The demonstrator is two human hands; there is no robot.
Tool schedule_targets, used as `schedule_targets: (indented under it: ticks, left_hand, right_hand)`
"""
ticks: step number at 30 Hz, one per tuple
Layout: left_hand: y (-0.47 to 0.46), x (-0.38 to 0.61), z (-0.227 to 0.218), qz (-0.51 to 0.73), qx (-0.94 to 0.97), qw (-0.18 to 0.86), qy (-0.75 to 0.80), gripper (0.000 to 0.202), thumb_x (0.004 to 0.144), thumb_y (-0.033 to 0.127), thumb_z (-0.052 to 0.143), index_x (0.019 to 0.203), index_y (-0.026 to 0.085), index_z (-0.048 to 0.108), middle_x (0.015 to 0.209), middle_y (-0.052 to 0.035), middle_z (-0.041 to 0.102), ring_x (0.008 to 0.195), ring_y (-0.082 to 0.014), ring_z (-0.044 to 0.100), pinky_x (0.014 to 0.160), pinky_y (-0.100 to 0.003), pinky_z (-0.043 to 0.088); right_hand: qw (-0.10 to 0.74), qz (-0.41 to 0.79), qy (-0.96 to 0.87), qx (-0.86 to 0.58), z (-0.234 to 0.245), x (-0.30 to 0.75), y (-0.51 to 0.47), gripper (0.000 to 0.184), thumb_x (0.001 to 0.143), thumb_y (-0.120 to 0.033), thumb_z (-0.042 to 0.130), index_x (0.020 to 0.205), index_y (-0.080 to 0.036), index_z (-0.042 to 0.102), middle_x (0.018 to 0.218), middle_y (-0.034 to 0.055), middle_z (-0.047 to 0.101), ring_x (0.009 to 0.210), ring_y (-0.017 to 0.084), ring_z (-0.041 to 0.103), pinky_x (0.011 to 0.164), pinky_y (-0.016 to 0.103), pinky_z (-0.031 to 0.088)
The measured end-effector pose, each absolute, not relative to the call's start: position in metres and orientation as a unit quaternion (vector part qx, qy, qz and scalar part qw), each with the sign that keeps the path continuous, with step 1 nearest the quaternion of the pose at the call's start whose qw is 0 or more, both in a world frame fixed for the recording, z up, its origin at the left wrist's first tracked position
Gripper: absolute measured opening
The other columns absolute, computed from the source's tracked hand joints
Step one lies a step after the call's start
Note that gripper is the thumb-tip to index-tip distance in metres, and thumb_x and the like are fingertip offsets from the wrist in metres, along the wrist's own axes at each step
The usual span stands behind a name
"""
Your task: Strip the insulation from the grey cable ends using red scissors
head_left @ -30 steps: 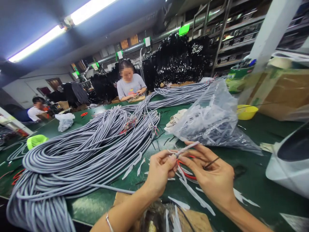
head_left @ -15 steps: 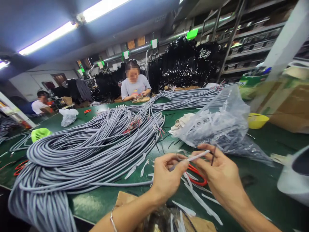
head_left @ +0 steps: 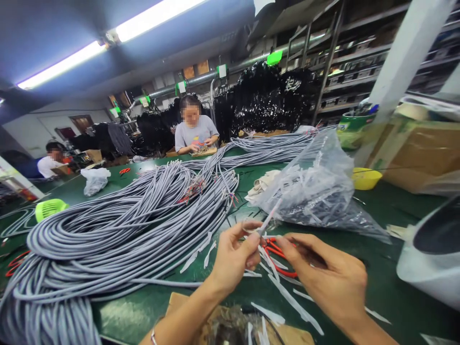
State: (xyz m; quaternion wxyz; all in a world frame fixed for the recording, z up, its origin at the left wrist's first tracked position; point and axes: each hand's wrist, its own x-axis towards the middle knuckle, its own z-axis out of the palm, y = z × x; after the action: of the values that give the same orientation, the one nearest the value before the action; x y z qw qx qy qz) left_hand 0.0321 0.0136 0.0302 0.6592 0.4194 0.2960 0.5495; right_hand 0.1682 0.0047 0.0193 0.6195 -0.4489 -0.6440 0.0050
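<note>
My left hand (head_left: 233,254) is closed in a pinch on the end of a grey cable (head_left: 263,230), whose pale tip points up and away. My right hand (head_left: 327,273) is just right of the cable end, its fingers curled and its thumb reaching left. Whether anything is between those fingers is hidden. Behind and below the fingertips lie red-handled scissors (head_left: 282,268), partly covered; I cannot tell whether my right hand touches them. A large looped bundle of grey cables (head_left: 118,230) fills the left side of the green table (head_left: 125,309).
White plastic strips (head_left: 294,306) litter the table by my hands. A clear bag (head_left: 309,187) of pale pieces stands beyond them. On the right are a yellow bowl (head_left: 366,178), a cardboard box (head_left: 417,148) and a white container (head_left: 427,258). Across the table sits a co-worker (head_left: 196,129).
My right hand has moved down and away from the cable tip; the dark strip at its fingers no longer shows. In my left hand, the cable end now points more steeply up.
</note>
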Motion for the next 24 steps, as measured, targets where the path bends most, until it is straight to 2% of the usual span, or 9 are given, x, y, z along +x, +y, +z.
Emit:
schedule_targets:
  ticks: [3,6,8,10,12,15,18,24]
  left_hand:
    - [0.015,0.033,0.03,0.562,0.428,0.628,0.327,0.042,0.057,0.042,0.079,0.081,0.01,0.066,0.061,0.001,0.056,0.037,-0.0008,0.039,0.035,-0.014,0.024]
    - [0.016,0.032,0.031,0.563,0.469,0.562,0.384,0.034,0.062,0.041,0.074,0.067,0.009,0.067,0.052,0.0001,0.055,0.038,-0.0041,0.042,0.036,-0.016,0.029]
    - [0.014,0.03,0.031,0.57,0.526,0.471,0.421,0.023,0.066,0.032,0.071,0.066,0.009,0.07,0.051,-0.0006,0.056,0.04,-0.0066,0.046,0.039,-0.019,0.035]
    - [0.01,0.027,0.032,0.589,0.594,0.333,0.434,0.01,0.068,0.02,0.067,0.07,0.011,0.072,0.056,-0.0026,0.06,0.048,-0.0095,0.052,0.046,-0.02,0.041]
    - [0.006,0.025,0.034,0.604,0.646,0.199,0.423,0.01,0.07,0.013,0.064,0.073,0.014,0.073,0.062,-0.0039,0.063,0.054,-0.011,0.055,0.05,-0.021,0.044]
    - [0.003,0.023,0.035,0.601,0.69,0.085,0.395,0.012,0.073,0.009,0.061,0.074,0.015,0.071,0.061,-0.0026,0.061,0.054,-0.0106,0.054,0.049,-0.019,0.044]
    - [0.002,0.024,0.035,0.585,0.716,0.038,0.379,0.012,0.074,0.008,0.059,0.075,0.015,0.069,0.061,-0.0016,0.06,0.053,-0.0104,0.053,0.048,-0.019,0.045]
    - [0.001,0.024,0.031,0.557,0.741,0.023,0.375,0.013,0.077,0.006,0.056,0.076,0.015,0.066,0.063,-0.003,0.06,0.056,-0.0119,0.055,0.051,-0.021,0.046]
  right_hand:
    - [0.569,-0.064,-0.68,-0.459,0.019,0.171,0.007,0.025,0.087,-0.038,0.046,0.076,-0.02,0.061,0.047,-0.0042,0.055,0.038,0.009,0.05,0.042,0.021,0.038]
    - [0.535,-0.171,-0.684,-0.466,0.021,0.174,0.01,0.028,0.092,-0.029,0.038,0.074,-0.019,0.057,0.05,-0.0022,0.058,0.039,0.01,0.049,0.045,0.024,0.035]
    - [0.525,-0.214,-0.694,-0.444,0.022,0.175,0.01,0.026,0.092,-0.025,0.039,0.072,-0.018,0.055,0.054,-0.0006,0.06,0.042,0.011,0.048,0.049,0.025,0.034]
    - [0.523,-0.227,-0.707,-0.419,0.023,0.175,0.009,0.022,0.091,-0.023,0.043,0.073,-0.018,0.055,0.056,0.0005,0.061,0.047,0.011,0.05,0.054,0.026,0.034]
    - [0.522,-0.239,-0.709,-0.409,0.025,0.176,0.007,0.019,0.09,-0.021,0.046,0.074,-0.018,0.055,0.056,0.0002,0.061,0.051,0.013,0.051,0.058,0.028,0.033]
    - [0.519,-0.267,-0.699,-0.413,0.028,0.177,0.003,0.017,0.089,-0.022,0.048,0.074,-0.019,0.056,0.056,-0.0001,0.062,0.054,0.014,0.052,0.061,0.031,0.031]
    - [0.515,-0.294,-0.694,-0.408,0.03,0.178,0.0,0.015,0.088,-0.021,0.05,0.076,-0.02,0.058,0.057,0.0003,0.064,0.055,0.014,0.054,0.061,0.032,0.03]
    - [0.492,-0.313,-0.705,-0.404,0.029,0.177,-0.001,0.011,0.086,-0.021,0.053,0.076,-0.022,0.059,0.057,-0.0006,0.065,0.054,0.014,0.055,0.059,0.032,0.029]
